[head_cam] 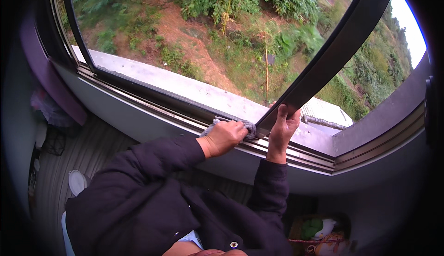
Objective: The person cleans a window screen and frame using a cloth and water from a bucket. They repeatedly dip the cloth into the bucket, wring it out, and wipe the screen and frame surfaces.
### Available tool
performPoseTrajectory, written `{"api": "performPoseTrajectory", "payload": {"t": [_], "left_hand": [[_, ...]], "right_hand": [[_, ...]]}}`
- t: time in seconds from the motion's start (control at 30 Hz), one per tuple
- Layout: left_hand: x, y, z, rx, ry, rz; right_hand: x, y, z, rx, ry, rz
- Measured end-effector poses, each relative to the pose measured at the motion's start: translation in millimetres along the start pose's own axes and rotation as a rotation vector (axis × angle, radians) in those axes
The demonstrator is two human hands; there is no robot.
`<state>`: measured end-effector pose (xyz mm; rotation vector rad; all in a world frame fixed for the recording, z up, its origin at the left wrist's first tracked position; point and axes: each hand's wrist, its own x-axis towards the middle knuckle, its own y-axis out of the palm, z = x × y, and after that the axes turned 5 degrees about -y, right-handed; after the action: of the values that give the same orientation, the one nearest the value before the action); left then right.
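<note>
My left hand [223,138] presses a bunched grey cloth [250,130] against the lower rail of a sliding window sash [166,98], close to its bottom corner. Part of the cloth is hidden under my fingers. Just to the right, my right hand [284,127] grips the dark upright stile [322,60] of the same sash. Its thumb lies on the near face, and the fingers wrap behind, mostly out of sight. Below both hands runs the metal window track [305,157], with several parallel grooves.
Beyond the glass lie a pale concrete ledge [180,84] and a planted slope [194,37]. The window opens at the right. Indoors, a white round lid [77,182] is low at the left, a purple panel [52,72] stands farther left, and a basket [295,241] holds soft toys [324,229].
</note>
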<state>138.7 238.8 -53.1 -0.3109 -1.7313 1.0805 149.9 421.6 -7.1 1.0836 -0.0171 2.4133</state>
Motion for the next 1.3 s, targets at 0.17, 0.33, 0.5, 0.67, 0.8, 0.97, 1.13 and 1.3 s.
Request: {"api": "performPoseTrajectory", "payload": {"t": [0.17,0.33,0.5,0.67,0.8,0.97,1.13,1.3], "left_hand": [[-30,-29,40,-0.011,-0.129,-0.043],[-78,-75,105,0.05,-0.294,-0.156],[-131,-110,170,0.169,-0.573,-0.286],[-185,-139,248,0.358,-0.943,-0.372],[-201,-161,305,0.4,-1.223,-0.424],[-209,-187,354,0.333,-1.501,-0.518],[-230,-214,395,0.342,-1.536,-0.548],[-231,-194,412,0.262,-1.539,-0.418]], "right_hand": [[0,-3,0,0.01,-0.009,0.027],[-2,0,-1,0.05,0.027,0.003],[-2,-4,-7,0.072,0.042,-0.021],[-4,-2,-13,0.064,0.028,-0.021],[-2,-3,-18,0.027,0.022,-0.066],[-2,-2,-13,0.07,0.038,-0.018],[0,-9,-20,0.039,0.04,0.0],[-2,-9,-20,0.037,0.013,-0.067]]}}
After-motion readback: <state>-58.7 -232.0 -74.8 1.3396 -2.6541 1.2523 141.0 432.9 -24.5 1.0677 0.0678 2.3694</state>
